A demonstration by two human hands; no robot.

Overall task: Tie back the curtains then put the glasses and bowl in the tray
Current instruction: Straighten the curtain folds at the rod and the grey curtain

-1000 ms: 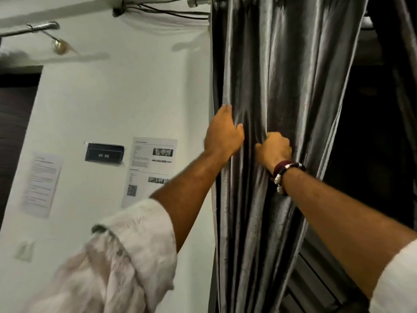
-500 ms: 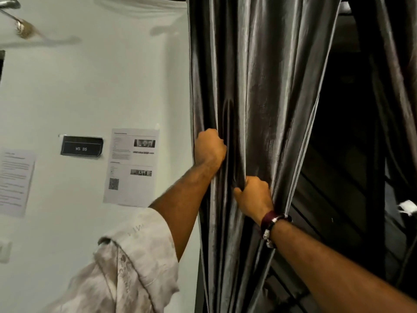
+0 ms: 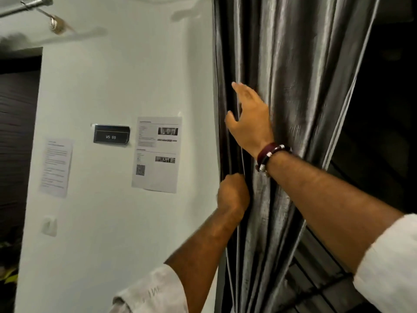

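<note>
A shiny grey curtain (image 3: 293,86) hangs gathered in folds beside the white wall, narrowing toward its lower part. My left hand (image 3: 233,194) grips the curtain's left edge in a fist, low down. My right hand (image 3: 250,116), with a dark red bracelet at the wrist, lies above it with fingers straight, flat against the folds near the same edge. No glasses, bowl or tray are in view.
The white wall (image 3: 117,86) carries a black sign (image 3: 111,137), two printed sheets (image 3: 156,154) and a wall hook (image 3: 49,225). A metal rod (image 3: 24,6) runs at the top left. A dark window (image 3: 383,109) with blinds lies right of the curtain.
My right hand has let go of the folds, risen and opened flat on the curtain. My left hand has slid down the curtain's edge, still gripping it.
</note>
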